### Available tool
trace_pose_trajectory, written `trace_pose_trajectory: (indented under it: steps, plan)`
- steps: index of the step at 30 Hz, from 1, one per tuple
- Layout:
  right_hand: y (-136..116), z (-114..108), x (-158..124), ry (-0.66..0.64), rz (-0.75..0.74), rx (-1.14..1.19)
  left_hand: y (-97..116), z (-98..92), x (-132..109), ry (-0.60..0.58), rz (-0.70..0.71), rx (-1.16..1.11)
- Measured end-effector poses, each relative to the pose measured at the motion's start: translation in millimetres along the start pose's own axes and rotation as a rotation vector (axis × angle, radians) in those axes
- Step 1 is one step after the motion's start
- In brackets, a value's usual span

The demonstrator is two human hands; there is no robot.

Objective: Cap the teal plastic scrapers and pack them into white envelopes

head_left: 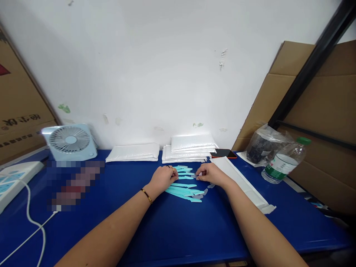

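On the blue table [178, 230], just near of the white envelopes [191, 148], lies a pile of teal razors [185, 191]. The left hand [164, 178] curls on its far end; whether it grips one, I cannot tell. The right hand [210, 174] pinches one razor's tip. Pressing the pile flat probably lets a single piece slide out cleanly.

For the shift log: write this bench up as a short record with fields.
surface: blue table
left hand: rests on the fanned teal tools, grip unclear
right hand: fingertips pinch a small pale piece just above the tools
behind: white padded mailers in stacks, phone
left side: desk fan
right side: water bottle, green cap
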State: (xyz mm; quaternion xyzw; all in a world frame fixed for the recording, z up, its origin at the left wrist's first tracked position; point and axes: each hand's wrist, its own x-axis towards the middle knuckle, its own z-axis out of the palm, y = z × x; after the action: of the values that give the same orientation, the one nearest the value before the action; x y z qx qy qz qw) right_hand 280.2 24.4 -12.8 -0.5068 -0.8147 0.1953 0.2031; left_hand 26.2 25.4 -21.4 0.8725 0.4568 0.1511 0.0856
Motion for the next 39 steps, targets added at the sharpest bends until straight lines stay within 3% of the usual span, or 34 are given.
trace_pose_trajectory:
  steps: [14,22,25,28,32,34,39]
  plan:
    - [0,-1,-1,-0.04,0.006,0.048,-5,-1.2,-1,0.012,0.007,-0.017]
    - [-8,18,8,-0.019,-0.056,0.02,1,5.3,4,-0.002,0.006,-0.015]
    - [-8,8,5,0.012,-0.047,0.025,4,1.9,2,0.041,0.008,0.016]
    - [1,-17,-8,0.025,0.001,0.079,5,-4.4,-2,0.041,0.067,-0.054]
    - [17,-43,-25,-0.201,0.099,0.083,3,-10.1,-6,-0.09,0.153,-0.135]
    - [22,-44,-27,-0.244,0.129,0.066,2,-11.0,-6,-0.109,0.134,-0.122]
    - [23,-28,-16,-0.153,0.182,0.04,-2,-11.1,-4,-0.038,0.086,-0.047]
